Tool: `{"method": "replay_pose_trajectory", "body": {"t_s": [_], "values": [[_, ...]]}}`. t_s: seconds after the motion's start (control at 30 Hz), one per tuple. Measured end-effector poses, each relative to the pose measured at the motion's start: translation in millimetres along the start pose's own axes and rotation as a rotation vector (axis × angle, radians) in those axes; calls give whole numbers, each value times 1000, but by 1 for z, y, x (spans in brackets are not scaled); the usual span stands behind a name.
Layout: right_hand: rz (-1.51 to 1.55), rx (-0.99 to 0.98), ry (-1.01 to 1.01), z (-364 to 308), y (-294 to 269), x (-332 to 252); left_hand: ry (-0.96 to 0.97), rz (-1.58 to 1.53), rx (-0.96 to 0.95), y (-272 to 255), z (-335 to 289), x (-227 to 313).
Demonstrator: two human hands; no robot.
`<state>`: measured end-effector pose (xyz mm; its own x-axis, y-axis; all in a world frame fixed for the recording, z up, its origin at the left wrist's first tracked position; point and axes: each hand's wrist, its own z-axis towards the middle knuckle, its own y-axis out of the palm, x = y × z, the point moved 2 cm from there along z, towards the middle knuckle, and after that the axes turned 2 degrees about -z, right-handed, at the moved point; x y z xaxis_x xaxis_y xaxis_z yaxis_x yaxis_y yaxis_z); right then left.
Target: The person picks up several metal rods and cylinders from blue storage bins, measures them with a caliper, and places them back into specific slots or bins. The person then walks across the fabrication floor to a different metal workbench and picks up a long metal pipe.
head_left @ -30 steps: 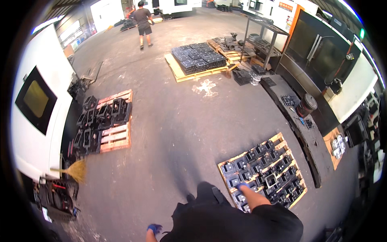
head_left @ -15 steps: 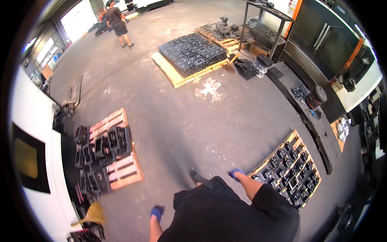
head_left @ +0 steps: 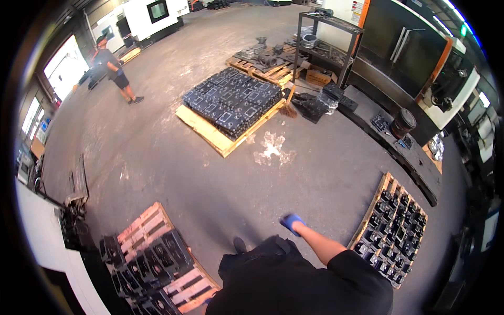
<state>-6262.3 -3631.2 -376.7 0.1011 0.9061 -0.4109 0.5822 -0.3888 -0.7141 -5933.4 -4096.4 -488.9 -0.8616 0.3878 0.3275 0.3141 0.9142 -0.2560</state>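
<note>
My right hand (head_left: pixel 292 223), in a blue glove with dark fingertips, hangs over the grey floor (head_left: pixel 226 186) ahead of my body. Its fingers point loosely forward and left, somewhat blurred, and nothing shows in them. Only a sliver of blue from my left hand (head_left: pixel 208 302) peeks out beside my dark shirt at the lower edge; its fingers are hidden. Closest to the left hand is a reddish wooden pallet (head_left: pixel 185 287) bearing black metal castings (head_left: pixel 152 262). Right of my right arm, rows of small black metal parts (head_left: pixel 395 231) stand on another wooden pallet (head_left: pixel 362 227).
Ahead, a yellowish pallet (head_left: pixel 206 134) carries stacked black plates (head_left: pixel 231 100). A broom (head_left: pixel 288 107) leans beside it. At right, a long dark platform (head_left: pixel 391 137) holding a bucket (head_left: pixel 403 124) fronts a machine (head_left: pixel 399 47). A metal rack (head_left: pixel 326 44) stands behind; another person (head_left: pixel 118 73) is far left.
My view has turned left and moved forward. My left hand has nearly dropped out of sight behind my shirt, while my right hand has swung forward. The other person now appears farther left.
</note>
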Motion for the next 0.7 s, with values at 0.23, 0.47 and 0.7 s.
{"method": "replay_pose_trajectory", "body": {"t_s": [0.23,0.47,0.7], "values": [[190,-499,807,-91,101,143,411,653,380,-274,94,224],[339,-433,629,12,98,156,634,257,221,-282,181,401],[768,141,708,212,-122,136,507,753,-215,-220,217,435]]}}
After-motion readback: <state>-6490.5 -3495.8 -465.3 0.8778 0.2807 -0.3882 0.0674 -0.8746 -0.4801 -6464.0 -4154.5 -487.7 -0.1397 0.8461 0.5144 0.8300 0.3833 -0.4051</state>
